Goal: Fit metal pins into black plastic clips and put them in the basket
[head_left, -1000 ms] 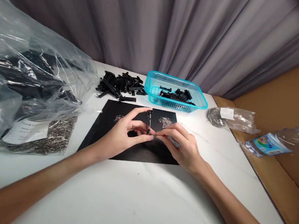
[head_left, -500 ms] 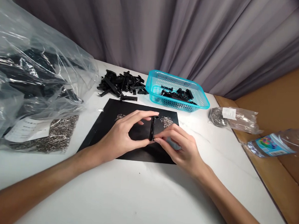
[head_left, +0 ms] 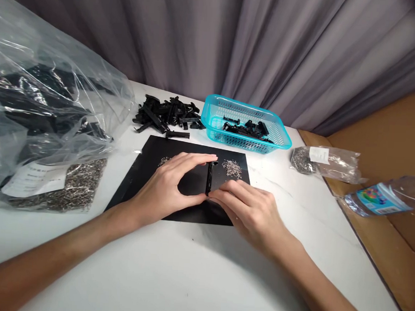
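Observation:
My left hand (head_left: 170, 183) holds a slim black plastic part (head_left: 209, 178) upright, thumb at its lower end and fingertips at its top. At the part's lower end, the fingers of my right hand (head_left: 250, 207) are pinched together against it; whatever they hold there is hidden or too small to make out. Both hands are above a black mat (head_left: 190, 210). A small pile of thin metal pieces (head_left: 232, 168) lies on the mat beyond my right hand. Another such pile (head_left: 164, 161) shows partly behind my left hand.
Black plastic parts (head_left: 168, 113) are heaped at the back, beside a blue basket (head_left: 282, 140) holding more. Large clear bags (head_left: 56, 104) and a bag of metal pieces (head_left: 79, 185) stand left. A smaller bag (head_left: 324, 161) and a plastic bottle (head_left: 384, 199) lie right.
My right hand has rolled over, its knuckles now turned more upward, with the fingertips still at the part's lower end. My left hand keeps its hold; the view has shifted slightly.

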Available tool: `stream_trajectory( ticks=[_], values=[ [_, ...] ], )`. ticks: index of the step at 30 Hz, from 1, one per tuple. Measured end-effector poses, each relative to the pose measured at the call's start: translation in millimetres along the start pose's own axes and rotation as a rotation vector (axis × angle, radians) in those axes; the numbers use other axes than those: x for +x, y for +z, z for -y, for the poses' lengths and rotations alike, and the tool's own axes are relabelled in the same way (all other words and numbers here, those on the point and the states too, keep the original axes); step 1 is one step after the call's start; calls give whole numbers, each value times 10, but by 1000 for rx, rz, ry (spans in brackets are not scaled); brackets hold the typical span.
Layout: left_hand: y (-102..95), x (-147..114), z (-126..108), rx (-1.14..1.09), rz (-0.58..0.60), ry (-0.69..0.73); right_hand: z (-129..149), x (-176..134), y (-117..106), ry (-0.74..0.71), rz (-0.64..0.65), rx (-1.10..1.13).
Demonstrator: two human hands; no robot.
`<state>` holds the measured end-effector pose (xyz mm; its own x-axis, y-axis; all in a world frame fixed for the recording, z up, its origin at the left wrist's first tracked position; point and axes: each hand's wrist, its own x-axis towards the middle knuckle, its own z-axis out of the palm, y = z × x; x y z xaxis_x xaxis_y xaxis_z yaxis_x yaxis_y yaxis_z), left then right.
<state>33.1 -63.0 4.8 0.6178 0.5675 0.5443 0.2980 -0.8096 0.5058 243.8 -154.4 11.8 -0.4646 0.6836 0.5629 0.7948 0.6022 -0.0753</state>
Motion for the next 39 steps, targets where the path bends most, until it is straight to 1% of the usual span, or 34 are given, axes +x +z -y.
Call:
stream_trajectory(
  ticks=[3, 6, 8, 13, 15, 17, 25, 31, 33, 36, 39],
  values=[
    [10, -7, 4, 20, -7, 13, 5, -10, -9, -26, 48, -49],
    [22, -9, 0, 41, -11, 35, -5, -14, -8, -2, 102, -19],
    [25, -6, 0, 58, -11, 46, -23, -8, -12, 62, 125, 84],
    [23, 5, 17, 47, -20, 63, -97, 39, -33, 262, 131, 481],
    [26, 3, 26, 35, -14, 62, -122, 52, -22, 329, 119, 588],
    [33, -3, 33, 34, -9, 71, -137, 55, 6, 384, 122, 650],
    [52, -25, 67, 36, -38, 115, -128, 47, 92, 548, 107, 752],
    [63, -24, 75, 51, -50, 182, -72, 51, 145, 567, 96, 689],
    [65, -20, 69, 48, -53, 156, -80, 54, 121, 556, 103, 696],
    [50, -11, 58, 40, -56, 47, -119, 65, 9, 526, 116, 716],
    [31, 0, 47, 26, -41, -38, -161, 66, -112, 506, 42, 649]
  ],
)
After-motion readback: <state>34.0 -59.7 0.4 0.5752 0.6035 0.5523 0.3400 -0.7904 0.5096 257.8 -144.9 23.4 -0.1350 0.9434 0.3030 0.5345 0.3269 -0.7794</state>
